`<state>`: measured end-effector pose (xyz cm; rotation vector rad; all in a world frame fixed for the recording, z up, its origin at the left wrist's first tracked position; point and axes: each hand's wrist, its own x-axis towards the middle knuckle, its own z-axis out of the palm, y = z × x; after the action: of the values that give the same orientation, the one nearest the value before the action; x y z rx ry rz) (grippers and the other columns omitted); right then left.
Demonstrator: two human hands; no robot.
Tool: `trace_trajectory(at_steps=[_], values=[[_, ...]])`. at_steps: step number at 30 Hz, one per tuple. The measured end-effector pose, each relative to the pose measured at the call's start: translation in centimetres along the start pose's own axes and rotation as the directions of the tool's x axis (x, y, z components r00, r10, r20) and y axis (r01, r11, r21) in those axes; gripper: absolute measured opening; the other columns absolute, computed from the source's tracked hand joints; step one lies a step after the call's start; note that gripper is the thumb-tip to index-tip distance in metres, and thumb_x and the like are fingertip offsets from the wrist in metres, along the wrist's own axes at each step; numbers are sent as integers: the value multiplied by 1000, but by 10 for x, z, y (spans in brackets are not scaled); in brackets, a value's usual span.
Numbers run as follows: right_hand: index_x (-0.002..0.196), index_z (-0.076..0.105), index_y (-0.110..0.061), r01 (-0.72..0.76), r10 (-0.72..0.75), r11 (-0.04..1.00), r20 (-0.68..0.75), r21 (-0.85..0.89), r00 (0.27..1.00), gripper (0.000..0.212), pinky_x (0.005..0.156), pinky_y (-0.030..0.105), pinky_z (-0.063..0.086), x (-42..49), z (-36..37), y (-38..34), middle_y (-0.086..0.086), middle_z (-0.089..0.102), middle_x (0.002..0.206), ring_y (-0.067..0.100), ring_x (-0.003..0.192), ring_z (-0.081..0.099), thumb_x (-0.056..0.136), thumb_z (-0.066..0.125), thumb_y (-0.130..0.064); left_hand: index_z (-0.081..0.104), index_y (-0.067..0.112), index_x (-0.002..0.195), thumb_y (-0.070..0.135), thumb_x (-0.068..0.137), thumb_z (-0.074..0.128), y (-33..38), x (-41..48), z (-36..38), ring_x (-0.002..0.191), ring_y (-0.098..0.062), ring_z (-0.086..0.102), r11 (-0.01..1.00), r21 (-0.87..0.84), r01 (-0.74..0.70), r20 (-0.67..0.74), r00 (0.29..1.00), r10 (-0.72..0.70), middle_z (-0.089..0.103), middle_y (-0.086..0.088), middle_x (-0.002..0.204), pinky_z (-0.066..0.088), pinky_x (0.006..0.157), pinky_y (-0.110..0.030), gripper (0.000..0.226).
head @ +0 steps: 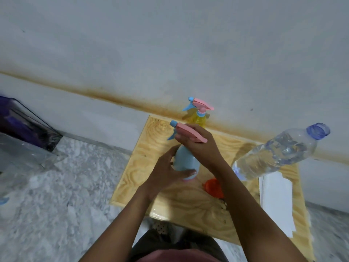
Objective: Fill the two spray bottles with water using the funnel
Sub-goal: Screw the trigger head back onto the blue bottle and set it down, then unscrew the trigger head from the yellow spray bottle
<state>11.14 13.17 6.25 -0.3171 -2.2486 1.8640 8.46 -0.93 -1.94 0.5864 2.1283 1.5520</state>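
The right arm hides part of the orange funnel [213,188]. The left edge cuts off a clear box [20,156].

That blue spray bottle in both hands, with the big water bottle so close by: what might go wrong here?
1. The big water bottle has its cap on and stands near the right forearm; a bump from the elbow could tip it off the wooden board.
2. The right hand grips the pink sprayer top while the left hand steadies the blue spray bottle; a slip could knock the yellow spray bottle behind.
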Motion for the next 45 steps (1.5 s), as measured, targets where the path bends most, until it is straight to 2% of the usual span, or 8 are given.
trace_trajectory(at_steps=[8, 13, 17, 23, 29, 35, 39, 45], values=[[105, 64, -24, -128, 110, 986, -161, -110, 981, 28, 84, 30, 56, 19, 20, 28, -11, 70, 103, 2, 96, 66, 82, 78, -30, 53, 18, 132, 60, 55, 82, -17, 44, -35, 109, -11, 60, 995, 94, -14, -204, 978, 33, 61, 3, 120, 57, 84, -26, 93], [121, 65, -20, -127, 112, 984, -122, -121, 986, 32, 96, 36, 53, 63, 41, 36, -7, 70, 114, 7, 105, 65, 90, 67, -19, 56, 10, 127, 31, 61, 93, -31, 94, -59, 96, -14, 56, 982, 185, 38, -239, 971, 7, 55, 3, 107, 41, 70, -2, 78], [129, 60, -22, -157, 141, 972, -102, -177, 985, 40, 101, 38, 50, 94, 55, 52, -6, 67, 121, 8, 111, 62, 89, 62, -20, 60, 11, 118, 22, 62, 93, -42, 128, -69, 83, 1, 56, 980, 179, 81, -239, 970, -37, 52, 20, 94, 39, 66, 0, 66], [138, 48, -28, -260, 246, 947, -97, -186, 964, 51, 104, 43, 48, 114, 66, 77, -6, 58, 136, 13, 123, 56, 89, 59, -36, 59, 18, 116, 55, 46, 72, -57, 162, -73, 82, -7, 60, 971, 203, 126, -188, 978, -88, 61, 11, 97, 40, 62, -9, 81], [145, 44, -24, -283, 277, 934, -58, -219, 959, 49, 105, 36, 46, 115, 64, 81, -2, 56, 141, 14, 127, 54, 98, 54, -29, 57, 23, 120, 38, 57, 86, -75, 179, -73, 89, -7, 66, 964, 197, 181, -164, 975, -149, 68, 9, 103, 42, 58, -7, 71], [109, 62, -29, -362, 115, 870, -574, -336, 810, 20, 76, 36, 54, 76, 49, 86, -14, 66, 93, 5, 86, 61, 89, 63, -34, 50, 25, 119, 22, 64, 92, -73, 175, -71, 90, 7, 59, 980, 136, 144, -149, 981, -123, 58, 21, 105, 42, 69, -1, 69], [113, 55, -19, -353, -17, 881, -766, -315, 643, 34, 73, 42, 53, 67, 23, 89, -6, 58, 101, 16, 93, 58, 86, 71, -32, 51, 24, 130, 51, 52, 94, -77, 166, -72, 109, -9, 62, 982, 133, 138, -196, 974, -110, 63, 7, 122, 56, 84, -27, 93], [131, 51, -21, -288, 93, 917, -554, -275, 827, 54, 91, 30, 46, 91, -12, 99, -6, 59, 125, 10, 115, 54, 85, 73, -39, 47, 19, 138, 38, 67, 89, -65, 102, -38, 123, -17, 54, 958, 80, 274, -304, 922, -238, 53, -1, 136, 48, 97, -30, 84]])
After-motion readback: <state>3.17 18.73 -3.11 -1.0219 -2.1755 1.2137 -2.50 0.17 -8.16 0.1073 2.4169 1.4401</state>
